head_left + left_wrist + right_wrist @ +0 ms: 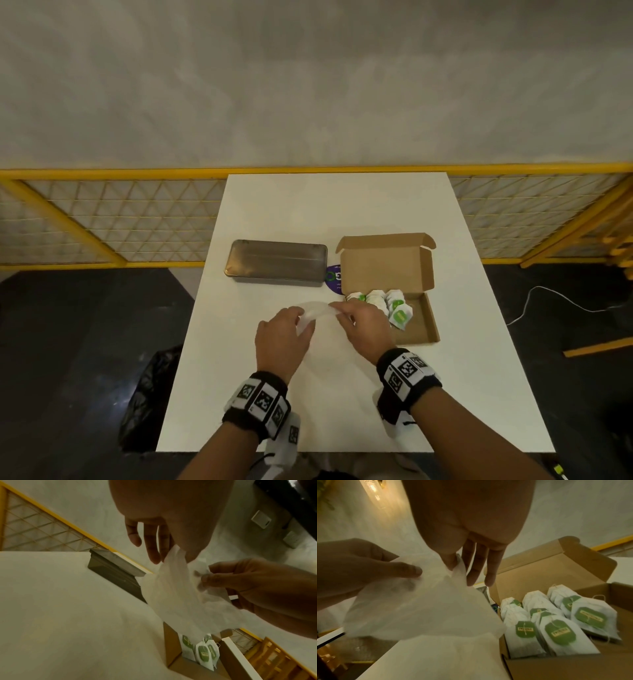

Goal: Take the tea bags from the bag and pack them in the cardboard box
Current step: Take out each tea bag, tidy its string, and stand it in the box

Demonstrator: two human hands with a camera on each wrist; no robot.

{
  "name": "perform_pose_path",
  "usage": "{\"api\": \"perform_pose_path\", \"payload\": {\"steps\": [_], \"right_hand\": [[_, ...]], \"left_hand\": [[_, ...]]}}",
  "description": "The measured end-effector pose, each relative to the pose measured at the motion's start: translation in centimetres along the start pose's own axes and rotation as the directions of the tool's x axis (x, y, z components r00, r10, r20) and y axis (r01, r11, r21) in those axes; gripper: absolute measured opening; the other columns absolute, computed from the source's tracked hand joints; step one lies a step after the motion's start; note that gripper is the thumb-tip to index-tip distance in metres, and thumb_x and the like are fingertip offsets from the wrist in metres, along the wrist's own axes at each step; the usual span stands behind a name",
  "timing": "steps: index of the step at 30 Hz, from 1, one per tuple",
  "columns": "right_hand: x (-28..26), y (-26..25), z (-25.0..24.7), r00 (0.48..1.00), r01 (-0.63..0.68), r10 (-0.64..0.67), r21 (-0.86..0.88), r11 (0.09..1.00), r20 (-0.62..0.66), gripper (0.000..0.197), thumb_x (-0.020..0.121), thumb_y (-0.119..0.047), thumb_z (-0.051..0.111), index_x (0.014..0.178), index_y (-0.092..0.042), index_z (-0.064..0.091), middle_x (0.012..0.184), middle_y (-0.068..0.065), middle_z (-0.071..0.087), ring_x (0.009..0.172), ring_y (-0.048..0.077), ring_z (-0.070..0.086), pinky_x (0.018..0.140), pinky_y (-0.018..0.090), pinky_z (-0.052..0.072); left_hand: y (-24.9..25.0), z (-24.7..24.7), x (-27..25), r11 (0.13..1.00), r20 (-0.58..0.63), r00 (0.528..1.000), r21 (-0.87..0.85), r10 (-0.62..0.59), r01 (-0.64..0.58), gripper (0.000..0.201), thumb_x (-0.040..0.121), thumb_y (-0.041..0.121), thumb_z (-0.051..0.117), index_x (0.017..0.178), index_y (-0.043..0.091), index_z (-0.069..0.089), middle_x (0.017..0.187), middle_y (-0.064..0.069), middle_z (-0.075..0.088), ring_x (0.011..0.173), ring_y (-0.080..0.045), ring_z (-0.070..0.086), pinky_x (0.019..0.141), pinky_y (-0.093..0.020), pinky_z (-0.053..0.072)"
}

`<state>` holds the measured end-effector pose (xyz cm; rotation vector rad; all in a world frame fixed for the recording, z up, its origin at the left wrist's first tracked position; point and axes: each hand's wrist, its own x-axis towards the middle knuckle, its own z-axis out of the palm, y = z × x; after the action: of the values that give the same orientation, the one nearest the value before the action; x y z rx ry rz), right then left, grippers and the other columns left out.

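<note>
While my left hand [282,330] and right hand [364,325] each pinched one edge of the translucent bag [423,609] above the surface [342,212], the tea bags [556,623] stood in rows inside the cardboard box [430,322]. I judged the bag empty. Good practice was to spread the mouth wide and check the inside before discarding it.

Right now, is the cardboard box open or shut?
Open: the cardboard box has its lid upright, with tea bags showing inside.
</note>
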<state>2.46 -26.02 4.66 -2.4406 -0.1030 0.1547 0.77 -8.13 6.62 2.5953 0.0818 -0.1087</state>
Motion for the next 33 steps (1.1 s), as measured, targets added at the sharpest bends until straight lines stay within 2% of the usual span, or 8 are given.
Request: {"api": "perform_pose_path", "payload": {"steps": [10, 14, 16, 19, 24, 28, 31, 33], "right_hand": [[-0.4, 1.0, -0.4, 0.993, -0.114, 0.114, 0.055, 0.992, 0.001, 0.035, 0.089, -0.039, 0.064, 0.122, -0.026, 0.065, 0.108, -0.007, 0.066, 0.097, 0.013, 0.060, 0.084, 0.031, 0.049], [-0.6, 0.6, -0.4, 0.981, -0.193, 0.192, 0.189, 0.963, 0.022, 0.032, 0.092, -0.013, 0.054, 0.121, -0.018, 0.067, 0.112, -0.003, 0.069, 0.100, 0.016, 0.062, 0.088, 0.023, 0.046], [-0.3, 0.1, -0.3, 0.980, -0.194, 0.198, 0.238, 0.952, 0.005, 0.033, 0.090, -0.005, 0.054, 0.118, -0.014, 0.068, 0.101, -0.008, 0.066, 0.089, 0.011, 0.059, 0.082, 0.016, 0.042], [0.1, -0.6, -0.1, 0.966, -0.253, 0.254, 0.401, 0.880, 0.053, 0.022, 0.088, 0.003, 0.053, 0.084, -0.013, 0.068, 0.069, -0.008, 0.060, 0.063, 0.009, 0.054, 0.063, 0.023, 0.047], [-0.3, -0.5, -1.2, 0.856, -0.516, 0.307, 0.686, 0.512, 0.415, 0.022, 0.092, 0.005, 0.048, 0.102, 0.003, 0.067, 0.098, 0.024, 0.070, 0.089, 0.035, 0.070, 0.073, 0.043, 0.061], [-1.0, -0.5, -1.5, 0.853, -0.519, 0.308, 0.618, 0.591, 0.422, 0.019, 0.095, -0.003, 0.049, 0.095, 0.001, 0.068, 0.088, 0.020, 0.065, 0.080, 0.027, 0.065, 0.069, 0.037, 0.059], [-2.0, -0.6, -1.8, 0.848, -0.510, 0.282, 0.542, 0.668, 0.450, 0.023, 0.100, -0.023, 0.047, 0.089, -0.017, 0.066, 0.090, 0.008, 0.061, 0.084, 0.019, 0.057, 0.068, 0.030, 0.052], [-2.8, -0.6, -1.8, 0.883, -0.451, 0.262, 0.552, 0.701, 0.389, 0.025, 0.102, -0.025, 0.045, 0.085, -0.018, 0.062, 0.096, 0.012, 0.057, 0.087, 0.020, 0.053, 0.074, 0.032, 0.046]], "left_hand": [[0.0, 0.9, 0.6, 0.976, -0.092, 0.989, -0.193, -0.118, 0.099, 0.023, 0.092, 0.030, 0.059, 0.109, 0.017, 0.066, 0.100, 0.003, 0.070, 0.093, -0.018, 0.065, 0.086, -0.028, 0.050], [0.3, 1.2, 0.6, 0.816, 0.125, 0.984, -0.550, -0.130, 0.178, 0.059, 0.083, 0.036, 0.072, 0.135, 0.027, 0.046, 0.114, 0.007, 0.063, 0.089, -0.013, 0.065, 0.083, -0.030, 0.056], [1.0, 1.2, 0.1, 0.878, 0.214, 0.973, -0.478, 0.088, 0.025, 0.071, 0.087, 0.039, 0.067, 0.147, 0.028, 0.031, 0.134, 0.014, 0.048, 0.106, -0.006, 0.059, 0.093, -0.020, 0.047], [1.3, 1.9, -0.7, 0.919, 0.418, 0.823, -0.260, 0.385, -0.298, 0.088, 0.090, 0.041, 0.060, 0.155, 0.024, 0.003, 0.156, 0.013, 0.013, 0.140, -0.005, 0.018, 0.111, -0.019, 0.016], [0.8, 3.1, -0.8, 0.824, 0.324, 0.817, 0.158, 0.477, -0.544, 0.090, 0.079, 0.049, 0.070, 0.148, 0.027, 0.017, 0.148, -0.001, 0.033, 0.120, -0.024, 0.035, 0.101, -0.034, 0.041], [0.5, 4.2, 0.6, 0.937, 0.301, 0.888, -0.085, 0.348, -0.339, 0.074, 0.074, 0.044, 0.077, 0.131, 0.036, 0.031, 0.136, 0.002, 0.047, 0.120, -0.020, 0.047, 0.100, -0.032, 0.047], [1.9, 2.4, 1.0, 0.958, 0.368, 0.896, -0.233, 0.246, -0.167, 0.031, 0.089, 0.039, 0.062, 0.108, 0.025, 0.041, 0.098, 0.004, 0.062, 0.089, -0.020, 0.061, 0.074, -0.033, 0.050], [2.8, 1.5, 0.7, 0.948, 0.336, 0.911, -0.284, 0.237, -0.142, 0.022, 0.093, 0.036, 0.056, 0.104, 0.026, 0.040, 0.095, 0.003, 0.060, 0.086, -0.020, 0.060, 0.072, -0.031, 0.047]]}}
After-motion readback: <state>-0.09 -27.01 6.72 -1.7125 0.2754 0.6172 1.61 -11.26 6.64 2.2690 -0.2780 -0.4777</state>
